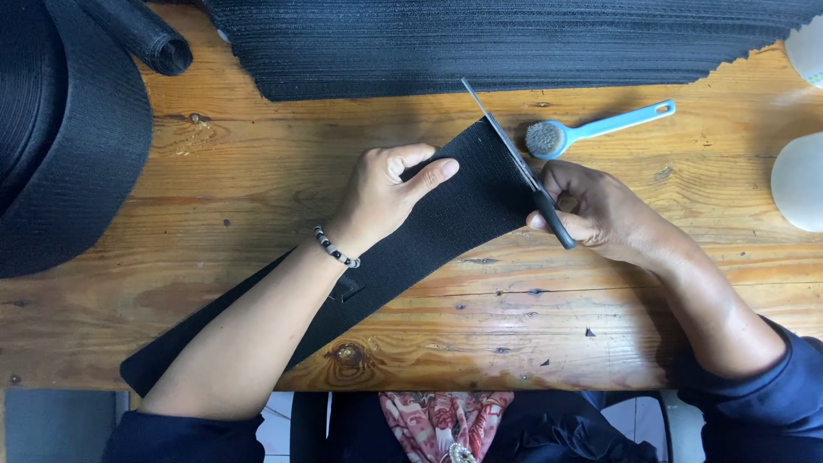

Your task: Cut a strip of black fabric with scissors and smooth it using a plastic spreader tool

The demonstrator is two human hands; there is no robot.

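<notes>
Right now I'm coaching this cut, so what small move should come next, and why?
Probably close the scissors a little further along the end of the black strap. The right hand has the blades laid across the strap's edge, and the left hand presses it flat on the wooden table just beside the cut line.

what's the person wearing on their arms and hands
Both arms have dark navy sleeves pushed up near the elbows, leaving the forearms bare. The left sleeve shows at the bottom edge, the right sleeve at the lower right corner. The left wrist carries a thin bracelet of black and white beads. The left hand and right hand are bare, with no gloves; no rings are visible.
</notes>
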